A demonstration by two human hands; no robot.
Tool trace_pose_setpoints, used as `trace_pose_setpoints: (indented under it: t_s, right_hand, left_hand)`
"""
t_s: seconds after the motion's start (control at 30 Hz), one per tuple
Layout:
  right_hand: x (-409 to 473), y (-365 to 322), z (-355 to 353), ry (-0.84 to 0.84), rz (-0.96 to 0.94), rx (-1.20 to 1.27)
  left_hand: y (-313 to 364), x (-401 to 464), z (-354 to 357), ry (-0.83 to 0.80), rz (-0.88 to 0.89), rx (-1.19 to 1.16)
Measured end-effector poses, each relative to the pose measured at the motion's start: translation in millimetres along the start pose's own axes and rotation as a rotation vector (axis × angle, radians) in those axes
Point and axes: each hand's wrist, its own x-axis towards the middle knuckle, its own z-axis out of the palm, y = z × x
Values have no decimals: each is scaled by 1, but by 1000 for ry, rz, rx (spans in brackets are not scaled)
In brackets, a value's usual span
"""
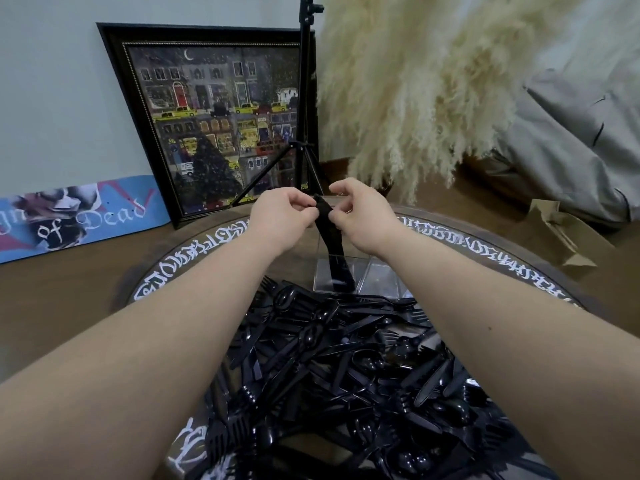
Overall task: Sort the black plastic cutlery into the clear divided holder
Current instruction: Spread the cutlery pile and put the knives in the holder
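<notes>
Both hands up at worktop's far edge. Left hand [282, 211] & right hand [356, 211] each pinch top of a black cutlery bundle [330, 237], fingers curled on it. Bundle's lower end sits in left compartment of clear holder [379, 277]. Loose cutlery pile [346, 368] fills worktop [512, 258] centre to near edge, touching holder's front. Framed picture [214, 123] & tripod [304, 98] beyond far edge.

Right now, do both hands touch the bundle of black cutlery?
Touching. The head view shows left hand and right hand pinching the top of the cutlery bundle.
</notes>
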Motion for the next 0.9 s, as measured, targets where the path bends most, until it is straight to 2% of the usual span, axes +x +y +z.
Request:
trace_pose_setpoints:
  t_s: [0.4, 0.57, 0.73, 0.9]
  right_hand:
    - [2, 1, -6, 72, -28, 154]
    - [-1, 6, 5, 58, -50, 0]
    - [2, 4, 7, 133, -72, 14]
    - [1, 10, 8, 136, -46, -164]
  left_hand:
    - [-2, 7, 4, 6, 18, -229]
    - [-9, 6, 12, 60, -31, -254]
    - [-6, 5, 10, 80, -76, -384]
    - [-14, 4, 12, 26, -104, -291]
